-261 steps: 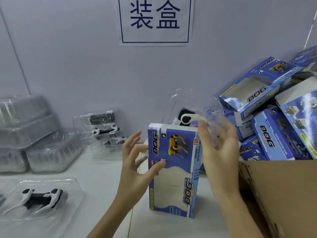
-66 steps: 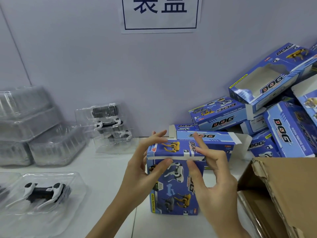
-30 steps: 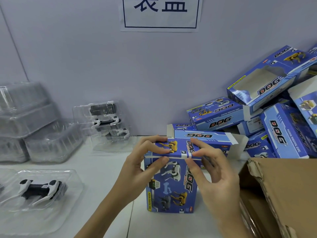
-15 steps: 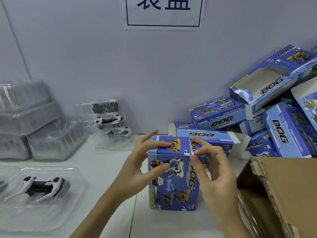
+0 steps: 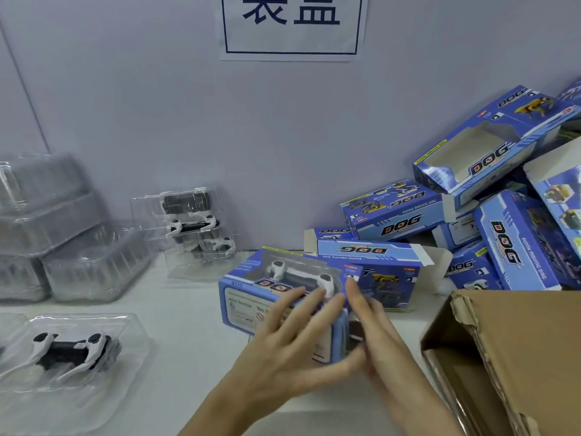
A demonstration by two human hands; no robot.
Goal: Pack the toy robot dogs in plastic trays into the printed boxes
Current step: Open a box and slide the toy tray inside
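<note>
I hold the filled box point(image 5: 283, 297) between both hands just beside the open brown carton point(image 5: 503, 357), on its left, its window up so the white toy dog point(image 5: 301, 275) shows through. To my judgement the step in hand is moving this packed box toward the carton, and to do it well I should keep the closed end flap pinned so it does not spring open, keep the box level, and lift it clear of the carton's torn rim before lowering it

My left hand point(image 5: 292, 350) lies over the near face of the box, fingers spread and nearly straight across the window edge, thumb under the lower corner; it grasps the box loosely, not clenched. My right hand point(image 5: 374, 338) presses its flat fingers against the right end of the box; how far the thumb wraps I cannot tell, it is hidden

Behind the box lies an empty box point(image 5: 374, 262) with its flap open, and left of the carton, farther off, a dog in a tray point(image 5: 72, 350) waits
</note>
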